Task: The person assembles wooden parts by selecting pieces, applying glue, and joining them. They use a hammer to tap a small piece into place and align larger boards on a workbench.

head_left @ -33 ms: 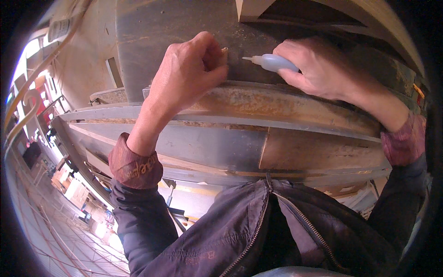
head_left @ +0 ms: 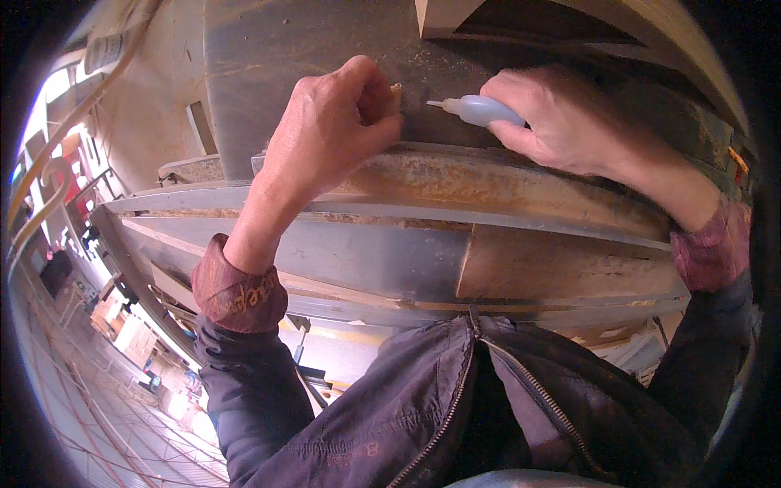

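Right grip clamped on squeeze bottle at 3 o'clock from left hand, which is curled closed, contents unclear; no visible change since last frame, so nozzle remains off left hand.

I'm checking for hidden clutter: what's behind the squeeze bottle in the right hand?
Dark tabletop shows around the nozzle and front of the squeeze bottle. What lies directly behind the bottle and the right hand is covered.
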`<state>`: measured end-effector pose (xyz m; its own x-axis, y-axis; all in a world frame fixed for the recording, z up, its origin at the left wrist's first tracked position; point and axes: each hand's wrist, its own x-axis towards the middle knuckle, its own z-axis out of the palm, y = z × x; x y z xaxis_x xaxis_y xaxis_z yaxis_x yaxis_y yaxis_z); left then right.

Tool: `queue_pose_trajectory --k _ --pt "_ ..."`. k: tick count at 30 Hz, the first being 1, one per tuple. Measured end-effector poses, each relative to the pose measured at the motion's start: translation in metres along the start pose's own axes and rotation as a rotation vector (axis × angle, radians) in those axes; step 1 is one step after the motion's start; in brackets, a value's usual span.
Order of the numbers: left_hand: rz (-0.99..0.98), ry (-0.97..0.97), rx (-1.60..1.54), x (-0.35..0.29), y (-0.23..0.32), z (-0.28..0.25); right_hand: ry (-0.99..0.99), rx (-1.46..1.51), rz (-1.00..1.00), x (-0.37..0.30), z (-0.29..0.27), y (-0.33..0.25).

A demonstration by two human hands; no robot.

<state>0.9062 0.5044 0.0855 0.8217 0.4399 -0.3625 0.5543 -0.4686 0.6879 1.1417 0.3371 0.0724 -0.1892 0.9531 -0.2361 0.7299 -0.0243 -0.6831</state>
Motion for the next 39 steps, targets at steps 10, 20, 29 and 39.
queue_pose_trajectory --k 10,20,29,39 --pt "0.032 0.016 0.012 0.000 0.001 0.003 -0.054 0.001 0.004 0.002 -0.002 -0.001" --pt "0.124 0.071 0.001 0.007 0.000 0.016 -0.222 -0.073 0.030 0.000 -0.007 0.002" --pt "0.165 0.090 0.024 0.012 0.008 0.028 -0.061 -0.005 0.003 -0.012 -0.017 0.016" --pt "0.165 0.065 0.065 0.015 0.010 0.034 0.000 -0.002 -0.059 -0.017 -0.021 0.019"
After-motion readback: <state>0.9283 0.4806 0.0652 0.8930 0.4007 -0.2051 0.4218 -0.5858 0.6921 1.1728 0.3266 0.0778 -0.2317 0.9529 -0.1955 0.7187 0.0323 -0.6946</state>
